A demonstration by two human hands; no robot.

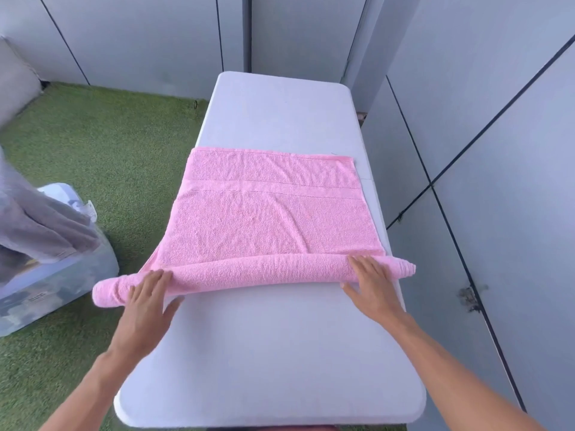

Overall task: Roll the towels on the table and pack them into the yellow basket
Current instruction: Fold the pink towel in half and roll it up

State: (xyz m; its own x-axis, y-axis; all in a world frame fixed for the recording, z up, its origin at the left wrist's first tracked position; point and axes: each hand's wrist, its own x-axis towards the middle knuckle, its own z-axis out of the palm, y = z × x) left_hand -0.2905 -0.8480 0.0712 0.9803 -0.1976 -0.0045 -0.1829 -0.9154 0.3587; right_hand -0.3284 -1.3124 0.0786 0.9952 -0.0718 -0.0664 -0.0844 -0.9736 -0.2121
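Far left: a grey cloth (pixel 37 225) hangs over a clear plastic bin (pixel 62 281) standing on green fake grass (pixel 102 144). Whether that cloth is another towel to roll, we cannot tell. No yellow basket shows anywhere in view.

Our left hand (pixel 146 293) lies flat on the left end of the roll, fingers straight and close together, thumb stuck out to the side on the near face. Nothing pinched; it presses and pushes.

Centre: the pink towel (pixel 267 213) lies across the white table (pixel 267 353), its near edge wound into a thin roll that overhangs the table on both sides. The left end bulges fatter and sags off the edge; the right end is tighter. Most of the towel is flat beyond the roll, so we judge the rolling only just begun. Left to do: finish this roll, then pack it.

Terry cloth, nubbly and soft, creased in a few diagonal folds, with a smooth woven band near the far hem. Table top is matte, smooth, round-cornered.

Our right hand (pixel 370 284) rests on the right part of the roll, fingers straight and slightly spread, thumb out on the near side.

Far right: grey wall panels (pixel 497 150) with dark seams.
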